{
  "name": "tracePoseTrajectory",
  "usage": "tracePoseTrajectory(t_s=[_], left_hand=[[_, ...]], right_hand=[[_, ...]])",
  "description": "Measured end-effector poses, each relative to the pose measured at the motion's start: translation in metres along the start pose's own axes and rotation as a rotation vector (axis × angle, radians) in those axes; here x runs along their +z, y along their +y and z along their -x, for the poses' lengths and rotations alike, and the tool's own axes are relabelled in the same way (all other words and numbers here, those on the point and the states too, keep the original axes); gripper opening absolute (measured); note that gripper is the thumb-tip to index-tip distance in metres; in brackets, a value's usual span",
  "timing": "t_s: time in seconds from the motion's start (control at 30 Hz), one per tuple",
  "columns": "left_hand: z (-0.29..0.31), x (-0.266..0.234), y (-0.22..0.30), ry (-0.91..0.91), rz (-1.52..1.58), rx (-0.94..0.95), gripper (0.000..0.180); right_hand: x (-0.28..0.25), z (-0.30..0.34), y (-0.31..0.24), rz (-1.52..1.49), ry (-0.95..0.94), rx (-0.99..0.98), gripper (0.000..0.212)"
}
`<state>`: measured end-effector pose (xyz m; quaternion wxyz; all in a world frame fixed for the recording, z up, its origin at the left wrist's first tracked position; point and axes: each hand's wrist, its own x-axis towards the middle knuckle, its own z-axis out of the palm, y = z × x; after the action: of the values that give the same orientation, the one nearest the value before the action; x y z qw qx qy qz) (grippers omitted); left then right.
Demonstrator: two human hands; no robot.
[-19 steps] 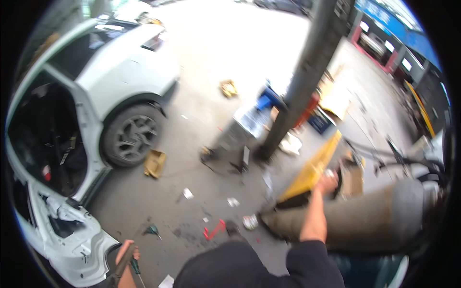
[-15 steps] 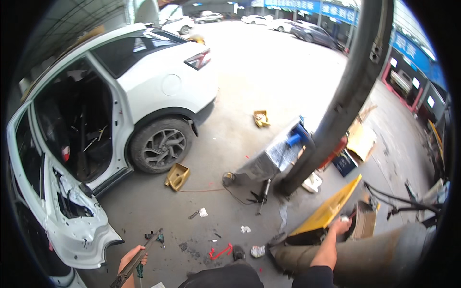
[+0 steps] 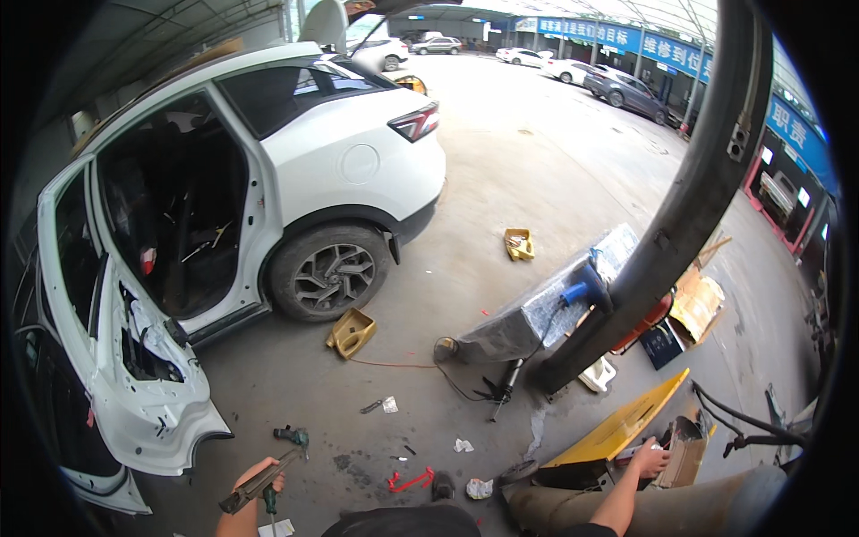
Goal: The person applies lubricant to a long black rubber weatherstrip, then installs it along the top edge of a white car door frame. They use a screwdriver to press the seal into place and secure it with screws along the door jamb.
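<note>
Left hand (image 3: 261,474) holds dark bar (image 3: 243,495), screwdriver (image 3: 270,501); yellow panel (image 3: 626,421) and cardboard box (image 3: 685,460) crowd right hand (image 3: 650,460), its grip unclear.

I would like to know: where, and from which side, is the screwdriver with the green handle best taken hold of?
Probably by the green handle of the screwdriver, just below the left grip, coming from the right: that thick handle sticks out there above a thin, downward-pointing shaft, while the long dark tool lies to its left.

Dark shoe (image 3: 444,486), black clothing (image 3: 403,521) just below it; right of the shoe, black sleeve (image 3: 591,530), bare forearm (image 3: 617,506); left hand (image 3: 267,475), right hand (image 3: 650,459) bare
</note>
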<state>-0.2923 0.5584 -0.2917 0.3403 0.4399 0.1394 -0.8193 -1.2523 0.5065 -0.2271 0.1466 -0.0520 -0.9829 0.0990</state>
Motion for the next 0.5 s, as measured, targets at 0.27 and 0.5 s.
tracePoseTrajectory(t_s=[0.27, 0.5], left_hand=[[-0.032, -0.037, -0.08, -0.151, 0.113, 0.468, 0.029], [0.035, -0.072, -0.178, 0.562, 0.505, 0.624, 0.022]], right_hand=[[0.019, 0.256, -0.055, -0.899, -0.579, -1.091, 0.021], [-0.272, 0.529, -0.062, -0.708, -2.232, -1.742, 0.015]])
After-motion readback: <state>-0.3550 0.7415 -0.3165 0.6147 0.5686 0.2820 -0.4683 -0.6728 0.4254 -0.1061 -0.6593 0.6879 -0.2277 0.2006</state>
